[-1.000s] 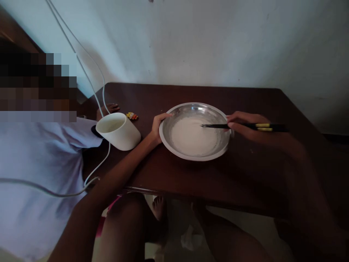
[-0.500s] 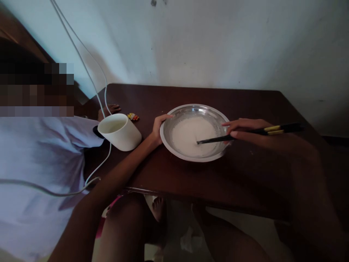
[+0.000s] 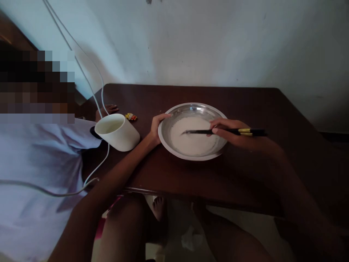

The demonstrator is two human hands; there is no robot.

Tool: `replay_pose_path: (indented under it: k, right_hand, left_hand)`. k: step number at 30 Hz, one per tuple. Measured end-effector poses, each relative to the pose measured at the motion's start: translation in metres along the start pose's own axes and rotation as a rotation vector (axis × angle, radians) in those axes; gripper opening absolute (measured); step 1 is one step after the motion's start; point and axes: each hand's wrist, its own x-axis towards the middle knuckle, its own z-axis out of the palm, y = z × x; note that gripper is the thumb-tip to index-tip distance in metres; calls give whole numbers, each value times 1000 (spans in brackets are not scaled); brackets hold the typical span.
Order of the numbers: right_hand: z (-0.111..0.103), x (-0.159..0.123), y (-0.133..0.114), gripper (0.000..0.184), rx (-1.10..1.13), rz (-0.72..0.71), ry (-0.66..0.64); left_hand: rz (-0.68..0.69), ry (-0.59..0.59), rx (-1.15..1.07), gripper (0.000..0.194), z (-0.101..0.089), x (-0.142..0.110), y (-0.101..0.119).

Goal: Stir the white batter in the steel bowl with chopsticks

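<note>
A wide steel bowl [image 3: 196,158] stands on the dark wooden table and holds a creamy white liquid [image 3: 188,142]. My left hand [image 3: 157,127] grips the bowl's left side, thumb over the rim, the other fingers hidden behind its wall. Above the right part of the bowl, my right hand [image 3: 226,131] is closed around black chopsticks [image 3: 199,131] with gold bands near their back ends. Their tips reach into the liquid near its middle. Left of the bowl is a white mug-like container [image 3: 124,136] with something pale inside.
The table [image 3: 240,182] backs onto a pale wall. A small colourful figurine [image 3: 131,116] lies behind the white container. White cables [image 3: 101,160] run past its left side. At the left sits another person in a light shirt [image 3: 54,156], one hand [image 3: 111,108] resting on the table.
My right hand has moved left over the bowl, and the chopstick tips have shifted left and slightly away from me through the liquid. My left hand keeps its hold on the bowl.
</note>
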Motion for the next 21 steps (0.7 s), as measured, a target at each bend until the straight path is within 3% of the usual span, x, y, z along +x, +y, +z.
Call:
replay_pose_path:
  k: [3,5,9,11,14,17,21]
  right_hand:
    - [-5,-1,2,34,-39,68,119]
    - [-8,-3,2,34,2,72,84]
    - [-2,-1,-2,37,68,6,-60]
    - [-2,0,-1,37,22,21,-9]
    - [-12,-5,3,36,-46,108,100]
    - [-16,-10,2,37,1,111,19]
    - [-5,-4,-2,36,4,-17,-59]
  left_hand:
    - [-81,87,-31,26,8,-7,6]
    - [-104,121,-20,26,10,-10,8]
    - [-100,58,-37,22,7,-8,7]
    - [-83,3,-55,23,4,-5,4]
    - [-79,16,-44,23,1,-3,1]
    - [-37,33,-20,14,2,-3,1]
    - [-55,21,-28,14,5,-6,4]
